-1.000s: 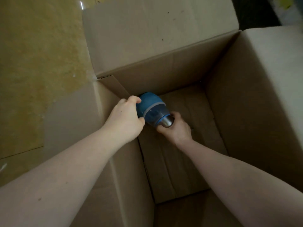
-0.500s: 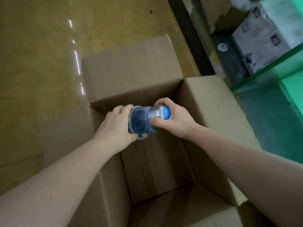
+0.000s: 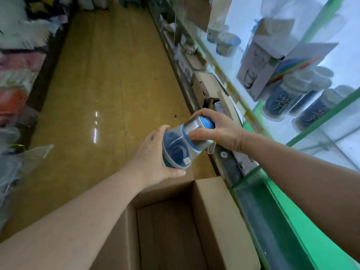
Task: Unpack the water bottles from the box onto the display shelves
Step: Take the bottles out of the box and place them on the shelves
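Both hands held one blue water bottle [image 3: 180,145] in the air, above the far edge of the open cardboard box [image 3: 214,221] and a little in front of the glass display shelves [image 3: 319,121]. The bottle lay tilted, with its wide clear base turned toward the camera and its silver and blue cap end pointing away to the right. The left hand [image 3: 153,158] cupped the base from the left side; its fingers were curled round the rim and the thumb reached under the lower edge. The right hand [image 3: 220,131] gripped the cap end from above, with fingers wrapped over the blue top and the thumb pressed on the silver collar. A small strap loop hung below the right hand.

The box stood on the yellow-brown floor [image 3: 101,84] just beside the green-edged shelf unit, with its flaps open; its inside was dark, and I could not tell what lay in it. On the lit shelf to the right stood a white carton [image 3: 261,69] and, next to it, several dark blue bottles with white lids [image 3: 286,96]. Farther along the same shelf were some pale round containers [image 3: 226,42]. The left side of the aisle showed blurred packaged goods [image 3: 15,75].
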